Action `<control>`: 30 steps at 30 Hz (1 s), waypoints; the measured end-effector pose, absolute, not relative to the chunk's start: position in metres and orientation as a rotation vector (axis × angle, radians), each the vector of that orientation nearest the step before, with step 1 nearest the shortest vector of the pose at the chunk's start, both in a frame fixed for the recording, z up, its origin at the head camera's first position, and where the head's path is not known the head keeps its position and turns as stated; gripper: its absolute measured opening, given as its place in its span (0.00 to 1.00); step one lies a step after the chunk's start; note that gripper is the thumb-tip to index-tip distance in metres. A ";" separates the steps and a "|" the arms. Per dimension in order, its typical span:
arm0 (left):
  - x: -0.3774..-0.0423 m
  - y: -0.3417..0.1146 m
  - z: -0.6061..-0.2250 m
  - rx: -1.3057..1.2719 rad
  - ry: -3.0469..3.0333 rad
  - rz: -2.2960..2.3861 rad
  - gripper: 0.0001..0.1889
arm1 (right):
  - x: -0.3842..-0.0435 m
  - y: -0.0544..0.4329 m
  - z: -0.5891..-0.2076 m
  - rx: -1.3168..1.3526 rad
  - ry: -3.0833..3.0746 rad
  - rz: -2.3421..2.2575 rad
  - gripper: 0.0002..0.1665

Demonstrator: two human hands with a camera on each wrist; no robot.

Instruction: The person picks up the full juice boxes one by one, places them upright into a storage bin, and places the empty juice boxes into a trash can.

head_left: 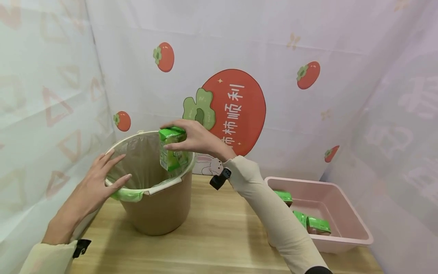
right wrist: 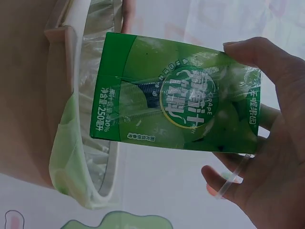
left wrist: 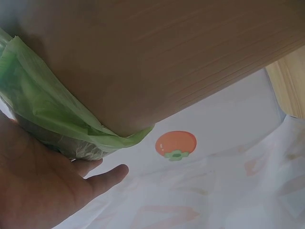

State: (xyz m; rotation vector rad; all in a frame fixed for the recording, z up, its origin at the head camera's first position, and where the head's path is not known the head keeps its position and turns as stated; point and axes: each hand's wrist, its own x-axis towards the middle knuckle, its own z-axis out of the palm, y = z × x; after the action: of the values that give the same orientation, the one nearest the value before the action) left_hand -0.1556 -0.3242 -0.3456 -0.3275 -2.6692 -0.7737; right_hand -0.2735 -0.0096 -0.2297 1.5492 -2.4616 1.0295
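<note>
A green grape juice box (head_left: 172, 158) hangs over the mouth of a brown trash bin (head_left: 159, 213), gripped near its top by my right hand (head_left: 202, 140). In the right wrist view the juice box (right wrist: 171, 95) shows its printed front, with the thumb and fingers on opposite sides and a clear straw strip beside them. My left hand (head_left: 92, 186) rests at the bin's left rim with its fingers spread and fairly straight. Below that hand, a green liner edge (head_left: 128, 195) folds over the rim; the left wrist view shows the liner (left wrist: 71, 114) against the bin's side.
A pink plastic tub (head_left: 345, 205) stands at the right of the wooden table (head_left: 219, 236). It holds several green juice boxes (head_left: 319, 225), partly hidden by my right sleeve. White printed curtains (head_left: 273, 49) close in the back and both sides.
</note>
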 end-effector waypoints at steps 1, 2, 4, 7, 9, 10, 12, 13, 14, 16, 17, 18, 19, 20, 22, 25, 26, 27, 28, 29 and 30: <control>-0.156 -0.324 -0.345 -0.329 -2.665 -0.774 0.39 | -0.274 -0.011 -0.229 1.549 -2.455 1.025 0.32; -0.156 -0.323 -0.344 -0.332 -2.662 -0.776 0.38 | -0.274 -0.013 -0.229 1.553 -2.447 1.022 0.32; -0.156 -0.323 -0.343 -0.334 -2.653 -0.773 0.38 | -0.275 -0.016 -0.229 1.565 -2.435 1.011 0.32; -0.156 -0.322 -0.341 -0.336 -2.651 -0.774 0.38 | -0.276 -0.020 -0.231 1.557 -2.448 0.994 0.35; -0.157 -0.322 -0.341 -0.337 -2.652 -0.775 0.38 | -0.276 -0.021 -0.233 1.542 -2.466 0.982 0.36; -0.157 -0.322 -0.341 -0.336 -2.655 -0.775 0.38 | -0.275 -0.020 -0.234 1.534 -2.476 0.978 0.37; -0.157 -0.321 -0.341 -0.338 -2.657 -0.776 0.39 | -0.275 -0.019 -0.236 1.525 -2.488 0.967 0.37; -0.157 -0.321 -0.341 -0.336 -2.660 -0.776 0.39 | -0.274 -0.017 -0.237 1.525 -2.488 0.963 0.37; -0.157 -0.321 -0.341 -0.332 -2.665 -0.775 0.39 | -0.274 -0.015 -0.238 1.525 -2.491 0.961 0.37; -0.157 -0.321 -0.342 -0.326 -2.670 -0.774 0.39 | -0.273 -0.011 -0.240 1.530 -2.494 0.966 0.36; -0.157 -0.321 -0.342 -0.324 -2.671 -0.771 0.39 | -0.272 -0.009 -0.240 1.528 -2.497 0.970 0.36; -0.157 -0.321 -0.342 -0.322 -2.673 -0.772 0.39 | -0.272 -0.007 -0.241 1.528 -2.499 0.975 0.36; -0.157 -0.322 -0.342 -0.322 -2.675 -0.771 0.39 | -0.271 -0.005 -0.242 1.525 -2.502 0.977 0.35; -0.157 -0.322 -0.343 -0.322 -2.676 -0.771 0.39 | -0.271 -0.003 -0.244 1.521 -2.510 0.975 0.35; -0.157 -0.322 -0.343 -0.329 -2.677 -0.771 0.38 | -0.270 0.001 -0.246 1.509 -2.525 0.973 0.35; -0.158 -0.323 -0.344 -0.340 -2.676 -0.749 0.38 | -0.268 0.007 -0.250 1.477 -2.562 0.949 0.35; -0.158 -0.324 -0.344 -0.346 -2.673 -0.733 0.37 | -0.267 0.009 -0.251 1.466 -2.573 0.943 0.35; -0.159 -0.324 -0.344 -0.353 -2.671 -0.714 0.37 | -0.267 0.011 -0.253 1.454 -2.584 0.941 0.35; -0.159 -0.324 -0.343 -0.359 -2.668 -0.688 0.36 | -0.265 0.014 -0.254 1.441 -2.596 0.938 0.35; -0.159 -0.324 -0.343 -0.366 -2.665 -0.664 0.36 | -0.264 0.017 -0.255 1.427 -2.607 0.934 0.35; -0.159 -0.324 -0.343 -0.375 -2.660 -0.639 0.35 | -0.264 0.020 -0.257 1.413 -2.619 0.933 0.35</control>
State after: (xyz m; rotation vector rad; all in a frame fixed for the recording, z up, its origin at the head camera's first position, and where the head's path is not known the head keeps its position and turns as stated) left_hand -0.1594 -0.3240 -0.3427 -0.3745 -2.6604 -0.6392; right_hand -0.2635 0.0198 -0.2565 1.4131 -2.6193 0.9330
